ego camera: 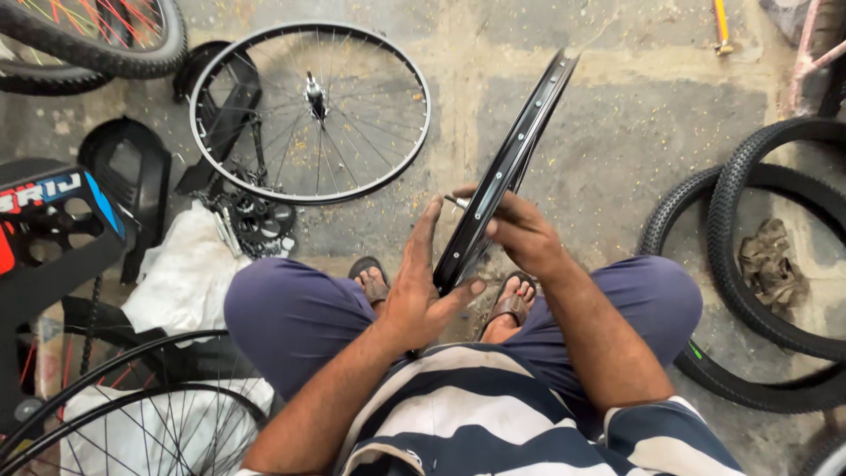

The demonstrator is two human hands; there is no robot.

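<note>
Both hands grip an upright black rim (pixel 504 167) between the knees, left hand (pixel 421 295) at its lower edge, right hand (pixel 518 231) at the hub, spoked wheel (pixel 310 113) on the floor beyond.

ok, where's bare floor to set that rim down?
Bare concrete lies right of the held rim, between it and the knobby tyres, and in a strip between the spoked wheel and the rim. It is crowded to the left: sprockets, white sack, black stool.
</note>
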